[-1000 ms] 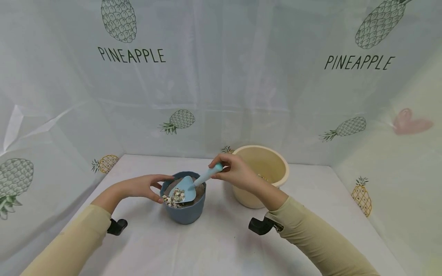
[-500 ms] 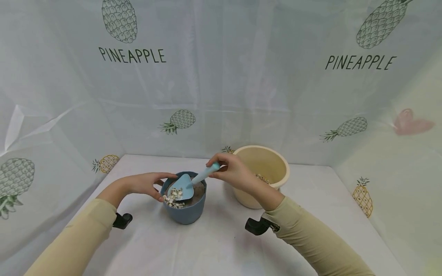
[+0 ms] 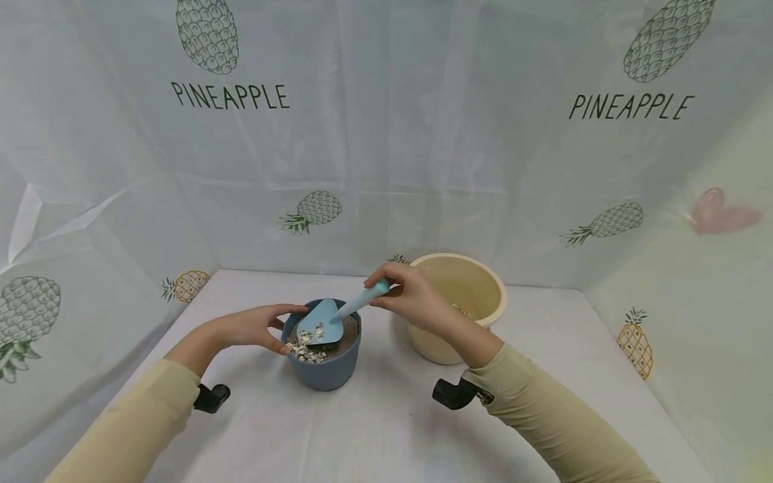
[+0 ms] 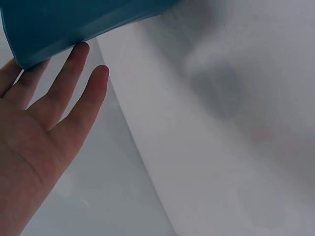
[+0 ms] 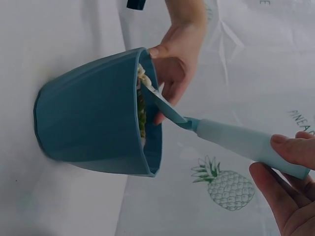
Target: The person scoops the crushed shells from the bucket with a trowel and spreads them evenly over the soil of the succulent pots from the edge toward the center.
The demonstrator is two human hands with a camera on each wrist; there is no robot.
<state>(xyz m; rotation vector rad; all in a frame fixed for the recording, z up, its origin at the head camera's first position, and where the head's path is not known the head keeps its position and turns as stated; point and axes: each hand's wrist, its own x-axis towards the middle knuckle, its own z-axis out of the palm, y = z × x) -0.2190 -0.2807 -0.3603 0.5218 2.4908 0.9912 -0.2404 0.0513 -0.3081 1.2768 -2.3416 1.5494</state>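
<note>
A blue flowerpot [image 3: 326, 376] stands upright on the table, filled near the rim with grey-brown soil. My left hand [image 3: 247, 327] holds its left side, with thumb and forefinger spread along the rim; in the left wrist view the fingertips [image 4: 80, 51] touch the pot wall. My right hand [image 3: 410, 295] grips the handle of a light-blue trowel [image 3: 323, 322]. The trowel's blade is tilted down over the soil, with a few pale grains on it. Loose whitish grains [image 3: 308, 351] lie at the front left inside the pot. Something green [image 5: 141, 115] shows under the blade in the right wrist view.
A cream bucket [image 3: 443, 347] stands behind my right forearm, with some pale grains visible inside. White cloth [image 3: 386, 429] covers the table. A pineapple-print curtain [image 3: 423, 154] encloses the back and sides.
Grains have slid off the trowel's blade into the pot, leaving fewer on it. The blade shifted slightly left, then back right. My left hand stays at the rim.
</note>
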